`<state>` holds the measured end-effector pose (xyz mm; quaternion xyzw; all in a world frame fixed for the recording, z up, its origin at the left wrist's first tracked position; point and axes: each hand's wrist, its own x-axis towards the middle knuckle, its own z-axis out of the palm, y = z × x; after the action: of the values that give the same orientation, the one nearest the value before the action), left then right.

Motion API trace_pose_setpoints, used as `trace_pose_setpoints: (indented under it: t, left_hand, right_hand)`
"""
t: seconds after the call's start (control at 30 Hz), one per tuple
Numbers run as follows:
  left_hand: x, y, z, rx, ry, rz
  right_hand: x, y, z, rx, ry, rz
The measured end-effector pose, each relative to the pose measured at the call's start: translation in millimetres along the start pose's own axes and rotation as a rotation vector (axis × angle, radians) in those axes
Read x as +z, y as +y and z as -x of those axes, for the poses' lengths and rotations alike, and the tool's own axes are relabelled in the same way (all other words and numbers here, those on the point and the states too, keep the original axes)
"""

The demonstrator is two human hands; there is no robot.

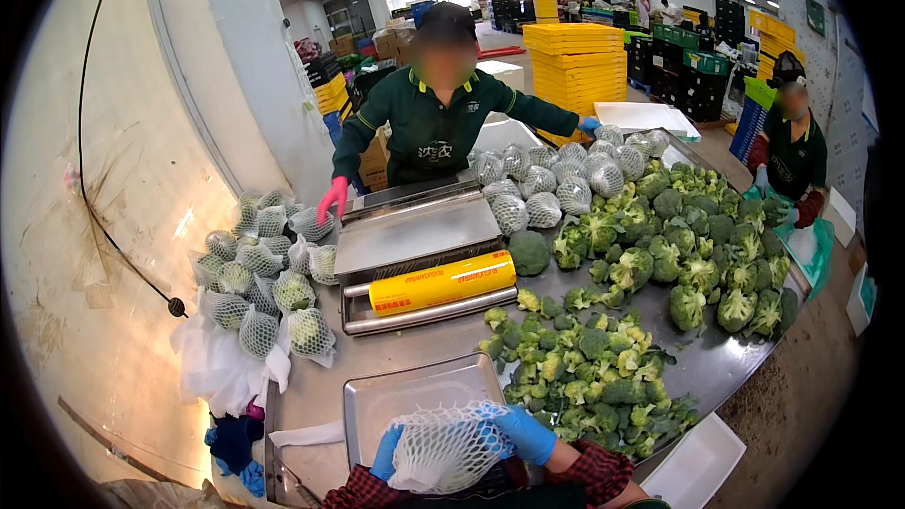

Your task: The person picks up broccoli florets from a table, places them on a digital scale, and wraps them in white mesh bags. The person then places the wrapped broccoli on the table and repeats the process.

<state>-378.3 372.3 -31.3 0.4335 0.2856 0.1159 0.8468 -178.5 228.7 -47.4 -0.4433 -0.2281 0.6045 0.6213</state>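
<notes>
A white foam mesh sleeve (449,445) is spread between my blue-gloved hands over the near edge of a metal tray (417,382). My left hand (387,451) grips its left side, and my right hand (522,433) has its fingers at the right side, partly behind the netting. Whether anything is inside the sleeve cannot be told. Right of the tray lie loose broccoli florets (587,367). Beyond it sits a film wrapping machine (417,233) with a yellow film roll (444,283). A flat white sleeve (307,435) lies left of the tray.
Netted broccoli heads (261,268) are piled at left, more wrapped ones (565,173) at the far side, and bare broccoli heads (664,240) at right. A co-worker (438,113) stands opposite; another person (795,148) works at far right. A white foam box (696,466) stands beside the table.
</notes>
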Motion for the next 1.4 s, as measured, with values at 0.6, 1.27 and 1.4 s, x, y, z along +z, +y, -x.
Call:
trace_pose_setpoints:
  t: [0.6,1.27,1.4]
  left_hand:
    - [-150.1,87.5,-68.4,0.639,0.257,0.728]
    - [-152.4,74.8,-48.4,0.465,0.377,0.239]
    - [-154.6,48.8,0.2,0.489,0.567,0.249]
  right_hand:
    - [9.5,20.1,18.3,0.161,0.079,0.181]
    - [-203.4,-117.8,-26.5,-0.380,0.602,1.270]
    - [-337.2,-150.8,-51.5,-0.300,1.088,1.675]
